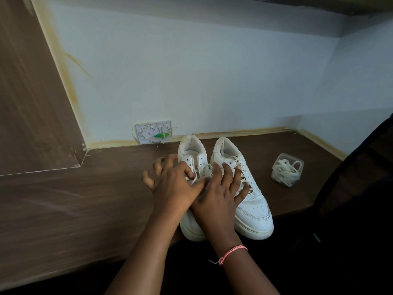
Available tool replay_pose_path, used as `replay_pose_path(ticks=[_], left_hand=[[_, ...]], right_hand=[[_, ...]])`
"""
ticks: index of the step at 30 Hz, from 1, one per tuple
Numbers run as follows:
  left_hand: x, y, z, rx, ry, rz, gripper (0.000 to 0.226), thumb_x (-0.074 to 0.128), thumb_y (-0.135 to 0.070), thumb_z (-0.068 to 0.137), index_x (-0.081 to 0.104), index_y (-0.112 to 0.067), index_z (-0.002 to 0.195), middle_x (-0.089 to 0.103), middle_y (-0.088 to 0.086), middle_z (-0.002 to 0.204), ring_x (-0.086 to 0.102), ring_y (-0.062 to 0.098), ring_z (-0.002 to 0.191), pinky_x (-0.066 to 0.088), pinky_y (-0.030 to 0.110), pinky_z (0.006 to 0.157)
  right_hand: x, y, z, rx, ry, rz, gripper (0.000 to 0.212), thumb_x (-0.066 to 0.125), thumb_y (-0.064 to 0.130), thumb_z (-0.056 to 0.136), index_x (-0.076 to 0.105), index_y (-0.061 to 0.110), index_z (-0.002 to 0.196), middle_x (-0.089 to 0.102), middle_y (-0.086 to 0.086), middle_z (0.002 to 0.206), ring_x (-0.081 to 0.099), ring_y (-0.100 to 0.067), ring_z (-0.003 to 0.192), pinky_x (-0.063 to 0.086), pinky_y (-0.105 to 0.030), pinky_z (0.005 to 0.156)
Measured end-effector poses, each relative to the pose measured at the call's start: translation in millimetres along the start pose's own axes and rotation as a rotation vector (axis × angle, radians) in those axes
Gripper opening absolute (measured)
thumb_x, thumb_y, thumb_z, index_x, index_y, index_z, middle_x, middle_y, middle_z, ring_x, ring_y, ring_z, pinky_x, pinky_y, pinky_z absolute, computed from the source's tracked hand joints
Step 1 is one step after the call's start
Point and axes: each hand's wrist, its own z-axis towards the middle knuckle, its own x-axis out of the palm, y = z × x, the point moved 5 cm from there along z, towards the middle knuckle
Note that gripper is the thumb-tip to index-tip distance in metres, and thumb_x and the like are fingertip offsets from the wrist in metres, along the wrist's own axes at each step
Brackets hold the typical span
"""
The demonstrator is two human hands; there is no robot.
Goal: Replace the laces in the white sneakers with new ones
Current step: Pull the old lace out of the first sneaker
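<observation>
Dark wood-grain table against pale wall; two white leather sneakers side by side near front edge; left hand grip pinches old white lace on left sneaker; right hand fingers spread, pressing shoes, holding nothing; clear plastic box of new laces well apart (right); risk: hard tug drags unsteadied shoe off edge.

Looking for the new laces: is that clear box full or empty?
Full: the box holds a bundle of white laces, visible through its clear walls.

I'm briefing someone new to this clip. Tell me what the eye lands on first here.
Two white sneakers stand side by side at the middle of the dark wooden desk, heels to the wall. Both hands work over the left shoe: the left hand pinches its lace, the right hand lies spread across both. To the right sits a clear tub of laces.
</observation>
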Motion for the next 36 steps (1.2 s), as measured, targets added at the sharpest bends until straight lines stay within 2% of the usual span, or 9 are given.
replay_pose_path(ticks=[6,10,13,16,19,22,28,33,36], left_hand=[[1.6,7.7,10.2,-0.055,0.052,-0.098,0.018,0.060,-0.049,0.089,0.059,-0.032,0.084,0.049,-0.021,0.134,0.031,0.019,0.134,0.018,0.044,0.102],[-13.7,37.1,18.6,-0.449,-0.267,-0.572,0.012,0.055,-0.041,0.094,0.058,-0.031,0.089,0.060,-0.009,0.124,0.046,0.024,0.124,0.029,0.048,0.105],[-20.3,60.0,16.0,-0.706,-0.351,-0.625,0.015,0.053,-0.037,0.095,0.056,-0.027,0.105,0.050,0.001,0.133,0.042,0.030,0.128,0.028,0.052,0.105],[-25.5,52.3,16.6,-0.493,-0.296,-0.401,0.030,0.061,-0.027,0.088,0.054,-0.034,0.116,0.039,-0.002,0.146,0.031,0.028,0.136,0.023,0.053,0.106],[-21.7,26.7,15.6,-0.117,-0.186,-0.134,0.014,0.057,-0.047,0.088,0.063,-0.041,0.100,0.042,-0.007,0.146,0.031,0.025,0.137,0.018,0.052,0.107],[-5.2,17.0,10.4,-0.028,-0.042,-0.095,0.021,0.058,-0.059,0.085,0.061,-0.040,0.095,0.041,-0.011,0.145,0.031,0.022,0.136,0.017,0.050,0.107],[8.5,22.4,14.9,-0.144,0.023,-0.142,0.014,0.052,-0.040,0.096,0.060,-0.032,0.104,0.045,-0.010,0.139,0.033,0.020,0.132,0.020,0.046,0.106],[-16.3,58.1,19.1,-0.618,-0.240,-0.444,0.031,0.042,-0.038,0.102,0.058,-0.015,0.117,0.043,0.008,0.139,0.036,0.031,0.129,0.026,0.049,0.104],[-25.5,68.1,18.5,-0.617,-0.276,-0.348,0.030,0.046,-0.039,0.100,0.058,-0.014,0.113,0.045,0.009,0.138,0.037,0.032,0.128,0.027,0.049,0.102]], right_hand=[[0.9,-1.2,-0.8,-0.026,0.048,-0.029,0.097,0.038,0.080,0.073,0.026,0.018,0.148,0.018,-0.010,0.158,-0.011,-0.029,0.149,-0.009,-0.058,0.114],[0.2,-0.4,0.0,-0.024,0.065,-0.042,0.100,0.044,0.073,0.066,0.024,0.019,0.148,0.018,-0.009,0.158,-0.012,-0.029,0.148,-0.010,-0.058,0.115],[-0.3,-0.4,0.4,-0.031,0.069,-0.036,0.099,0.047,0.071,0.068,0.023,0.020,0.149,0.017,-0.008,0.158,-0.014,-0.028,0.148,-0.011,-0.057,0.115],[0.0,-0.8,0.3,-0.028,0.069,-0.033,0.100,0.050,0.070,0.068,0.023,0.020,0.149,0.016,-0.008,0.158,-0.014,-0.028,0.148,-0.010,-0.057,0.115],[0.6,-0.1,0.9,-0.027,0.068,-0.032,0.101,0.049,0.073,0.068,0.020,0.020,0.150,0.016,-0.009,0.159,-0.012,-0.028,0.148,-0.009,-0.058,0.115],[0.7,1.0,0.3,-0.030,0.038,-0.031,0.099,0.051,0.076,0.073,0.022,0.020,0.149,0.019,-0.009,0.158,-0.008,-0.029,0.149,-0.006,-0.058,0.115],[0.5,1.3,-0.4,-0.033,0.018,-0.046,0.099,0.052,0.075,0.071,0.025,0.019,0.148,0.022,-0.010,0.156,-0.005,-0.030,0.149,-0.003,-0.059,0.115],[0.0,0.3,-0.3,-0.020,0.080,-0.027,0.099,0.052,0.070,0.072,0.018,0.020,0.150,0.013,-0.008,0.159,-0.014,-0.027,0.148,-0.010,-0.057,0.116],[-1.5,-0.1,-0.5,-0.020,0.064,-0.019,0.099,0.052,0.070,0.071,0.019,0.019,0.150,0.014,-0.008,0.159,-0.013,-0.027,0.148,-0.012,-0.056,0.115]])
